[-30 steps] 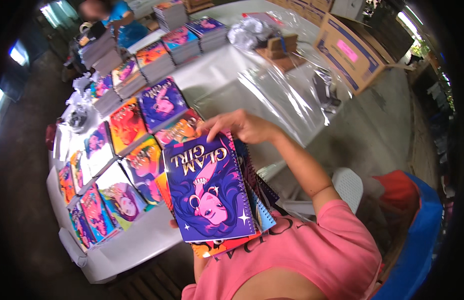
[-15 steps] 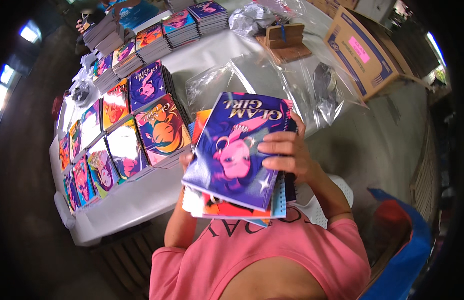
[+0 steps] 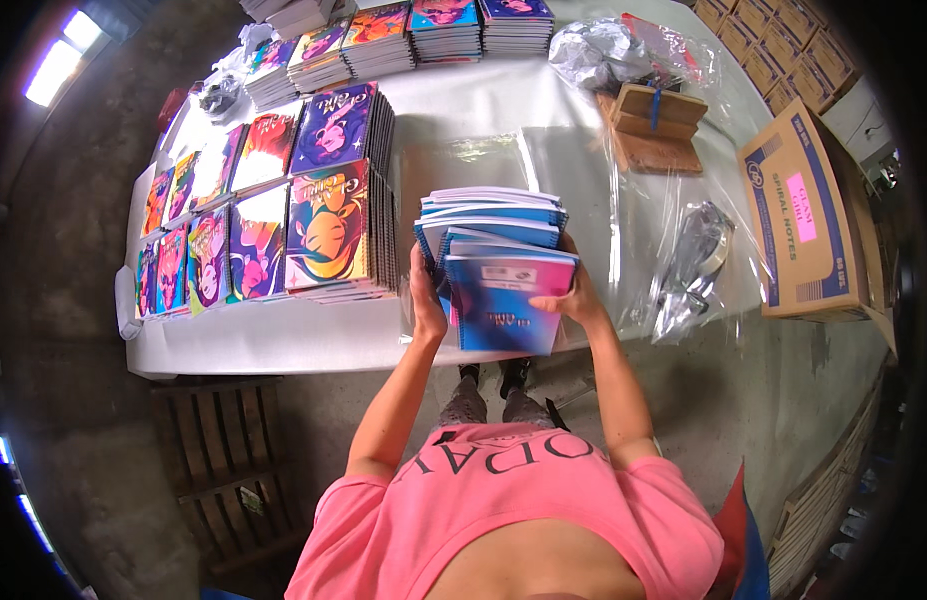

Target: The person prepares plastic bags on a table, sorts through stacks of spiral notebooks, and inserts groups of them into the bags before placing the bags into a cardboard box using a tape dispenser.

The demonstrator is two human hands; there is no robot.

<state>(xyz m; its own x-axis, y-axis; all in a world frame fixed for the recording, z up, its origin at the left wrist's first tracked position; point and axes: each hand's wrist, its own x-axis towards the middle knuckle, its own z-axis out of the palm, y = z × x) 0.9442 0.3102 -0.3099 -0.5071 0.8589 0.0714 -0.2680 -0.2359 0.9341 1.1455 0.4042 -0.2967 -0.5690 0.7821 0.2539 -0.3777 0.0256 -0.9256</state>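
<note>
Between my two hands is a fanned stack of spiral notebooks (image 3: 508, 300), the nearest showing a blue and pink back cover. My left hand (image 3: 427, 295) presses against the left side of the stack, by the spiral bindings. On the right side, my right hand (image 3: 573, 295) grips it with the thumb over the front cover. The stack is held over the near edge of the white-covered table (image 3: 283, 345). Clear plastic film (image 3: 463, 155) lies on the table just beyond it. To the left stand two rows of notebook piles (image 3: 328, 230) with colourful illustrated covers.
More notebook piles (image 3: 443, 40) line the far side. A wooden stand (image 3: 658, 125) and crumpled plastic (image 3: 598, 55) sit at the back right. A dark item in clear wrap (image 3: 698, 260) lies near an open cardboard box (image 3: 803, 220). A slatted wooden seat (image 3: 228, 460) is below left.
The notebooks have gone from near my chest, purple front cover up, to over the table edge with blue and pink back covers showing. My arms now reach forward, and the view has shifted.
</note>
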